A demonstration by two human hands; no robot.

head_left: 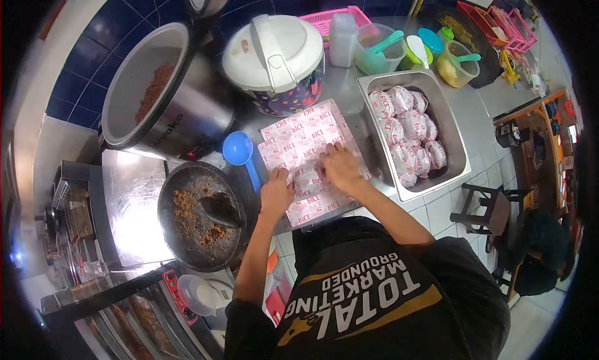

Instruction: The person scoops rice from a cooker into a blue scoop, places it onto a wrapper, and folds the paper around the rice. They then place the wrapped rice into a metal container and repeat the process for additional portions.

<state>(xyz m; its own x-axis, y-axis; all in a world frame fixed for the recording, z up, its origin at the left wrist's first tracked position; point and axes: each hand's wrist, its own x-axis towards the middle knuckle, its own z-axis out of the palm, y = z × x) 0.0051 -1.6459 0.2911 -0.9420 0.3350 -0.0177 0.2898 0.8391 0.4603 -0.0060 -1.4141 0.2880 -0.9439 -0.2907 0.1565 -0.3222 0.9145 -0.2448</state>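
Observation:
A stack of pink and white printed paper sheets lies on the steel counter. My left hand rests at the paper's left side, its fingers curled against the sheet; whether they grip anything is too small to tell. On the right part of the paper lies my right hand, fingers bent and spread over the surface. Between the two hands the paper looks slightly raised. Just left of the stack is a blue ladle. To its right, a steel tray holds several wrapped bundles in similar printed paper.
A large open rice cooker stands at the left, above a stone mortar with a dark pestle. Behind the paper sits a white-lidded cooker. Plastic tubs line the back; a stool stands at the right.

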